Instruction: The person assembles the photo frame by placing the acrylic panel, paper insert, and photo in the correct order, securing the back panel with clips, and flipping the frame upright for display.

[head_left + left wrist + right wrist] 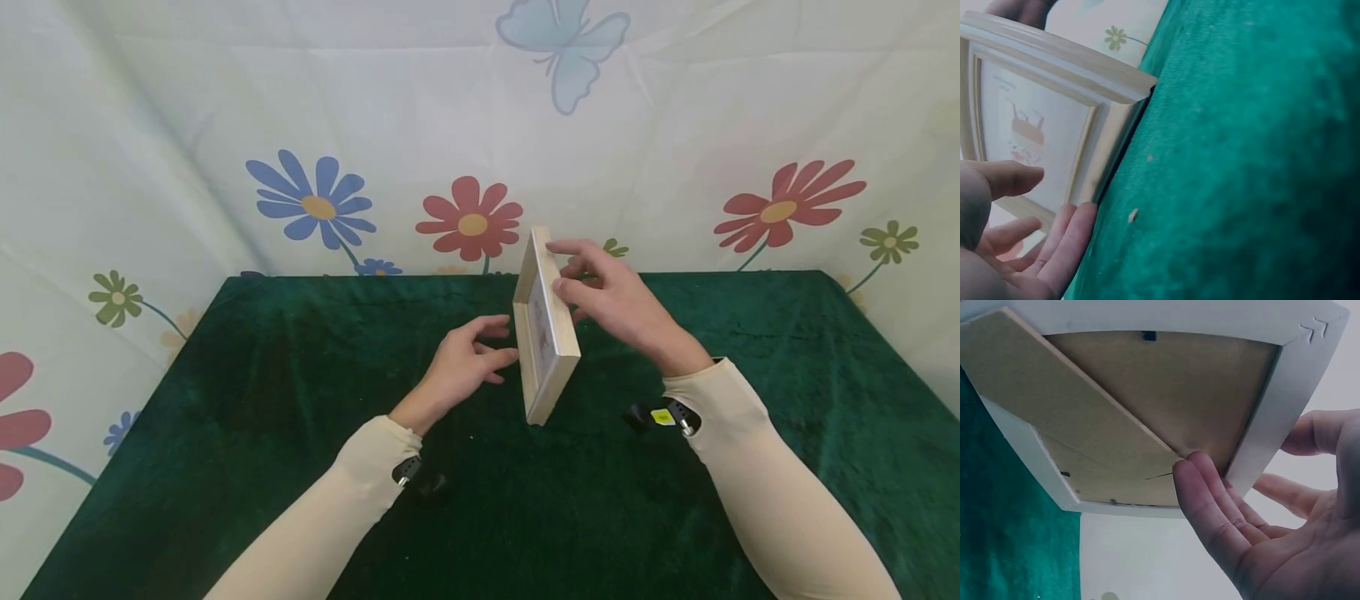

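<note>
A pale wooden picture frame [562, 321] stands tilted above the green cloth, its side edge toward me. In the left wrist view its front shows a faint drawing [1027, 134] inside a light border. My right hand [618, 296] holds the frame by its upper right side, thumb and forefinger on the edge. Behind it, the right wrist view shows other fingertips at the brown stand flap [1079, 394], which slants across the backing board [1210, 375]. My left hand [461, 362] is beside the frame's front, fingers loosely bent; whether its fingertips touch the rim, I cannot tell.
Dark green velvety cloth [300, 400] covers the table. Behind it hangs a white curtain [412, 100] printed with flowers and a butterfly. Small light specks [1133, 215] lie on the cloth. A dark device [660, 417] is strapped at the right wrist.
</note>
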Available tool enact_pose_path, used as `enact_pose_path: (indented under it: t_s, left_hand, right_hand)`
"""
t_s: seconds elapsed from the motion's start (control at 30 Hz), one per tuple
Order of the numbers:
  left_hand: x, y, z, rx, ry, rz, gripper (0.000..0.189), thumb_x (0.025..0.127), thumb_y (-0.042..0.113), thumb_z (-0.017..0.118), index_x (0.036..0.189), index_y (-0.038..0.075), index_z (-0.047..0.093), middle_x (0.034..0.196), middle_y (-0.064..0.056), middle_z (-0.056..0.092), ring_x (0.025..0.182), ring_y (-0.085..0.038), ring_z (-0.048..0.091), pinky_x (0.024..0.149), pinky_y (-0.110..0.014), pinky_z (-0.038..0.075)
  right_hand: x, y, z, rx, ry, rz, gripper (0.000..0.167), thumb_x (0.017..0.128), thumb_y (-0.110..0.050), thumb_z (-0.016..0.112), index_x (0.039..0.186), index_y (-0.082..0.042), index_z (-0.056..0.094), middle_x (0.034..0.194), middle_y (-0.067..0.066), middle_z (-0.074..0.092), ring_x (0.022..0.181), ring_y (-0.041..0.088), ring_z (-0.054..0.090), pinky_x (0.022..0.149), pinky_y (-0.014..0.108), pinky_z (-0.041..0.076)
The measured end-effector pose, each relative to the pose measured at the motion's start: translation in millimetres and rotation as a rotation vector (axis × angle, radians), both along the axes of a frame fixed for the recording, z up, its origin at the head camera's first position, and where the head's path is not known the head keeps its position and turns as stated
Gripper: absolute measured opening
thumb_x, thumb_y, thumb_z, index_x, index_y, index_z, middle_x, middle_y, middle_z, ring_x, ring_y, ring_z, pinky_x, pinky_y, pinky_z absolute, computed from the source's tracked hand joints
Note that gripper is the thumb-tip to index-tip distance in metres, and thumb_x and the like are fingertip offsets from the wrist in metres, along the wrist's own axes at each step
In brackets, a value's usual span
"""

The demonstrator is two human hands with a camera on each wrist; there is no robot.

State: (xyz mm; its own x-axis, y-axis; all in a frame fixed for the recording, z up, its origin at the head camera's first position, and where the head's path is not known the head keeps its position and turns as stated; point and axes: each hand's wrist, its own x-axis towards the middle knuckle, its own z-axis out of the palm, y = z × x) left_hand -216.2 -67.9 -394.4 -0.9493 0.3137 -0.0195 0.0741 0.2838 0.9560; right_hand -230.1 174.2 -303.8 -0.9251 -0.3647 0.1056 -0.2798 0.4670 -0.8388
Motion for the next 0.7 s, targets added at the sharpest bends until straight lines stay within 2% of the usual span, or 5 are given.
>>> enact_pose_path:
  t_s: [0.17, 0.33, 0.53, 0.7]
  left_hand:
    - [1.6, 2.8, -2.4, -0.025, -0.045, -0.03, 0.057, 0.101, 0.016, 0.074, 0.154, 0.008, 0.053, 0.143, -0.015, 0.061, 0.097, -0.023, 0.073, 0.087, -0.037, 0.062]
    - [1.3, 3.0, -4.2, -0.023, -0.04, -0.051, 0.056, 0.1, 0.016, 0.074, 0.152, 0.008, 0.055, 0.14, -0.014, 0.063, 0.097, -0.023, 0.073, 0.086, -0.037, 0.062]
    - [-0.5, 1.9, -5.5, 0.014, -0.045, -0.059, 0.055, 0.101, 0.014, 0.074, 0.152, 0.006, 0.055, 0.14, -0.015, 0.064, 0.1, -0.024, 0.073, 0.085, -0.037, 0.063]
    - [-2.0, 1.1, -5.7, 0.034, -0.063, -0.047, 0.055, 0.102, 0.014, 0.073, 0.152, 0.005, 0.054, 0.14, -0.015, 0.065, 0.1, -0.024, 0.073, 0.084, -0.037, 0.063]
  right_hand:
    - [2.9, 3.1, 4.4, 0.063, -0.007, -0.025, 0.053, 0.109, -0.034, 0.057, 0.158, -0.016, 0.048, 0.142, 0.018, 0.057, 0.118, 0.038, 0.063, 0.092, 0.052, 0.059]
    - [5.1, 2.4, 10.1, 0.101, -0.033, -0.069, 0.063, 0.106, -0.044, 0.065, 0.159, -0.016, 0.047, 0.14, 0.018, 0.056, 0.109, 0.035, 0.067, 0.086, 0.048, 0.062]
    - [4.5, 2.4, 12.5, 0.09, -0.061, -0.125, 0.061, 0.105, -0.031, 0.067, 0.159, -0.012, 0.045, 0.135, 0.021, 0.055, 0.105, 0.037, 0.068, 0.08, 0.038, 0.062]
    - [3.7, 2.2, 12.2, 0.092, -0.057, -0.158, 0.059, 0.105, -0.028, 0.066, 0.159, -0.012, 0.046, 0.133, 0.021, 0.056, 0.104, 0.037, 0.068, 0.079, 0.034, 0.06]
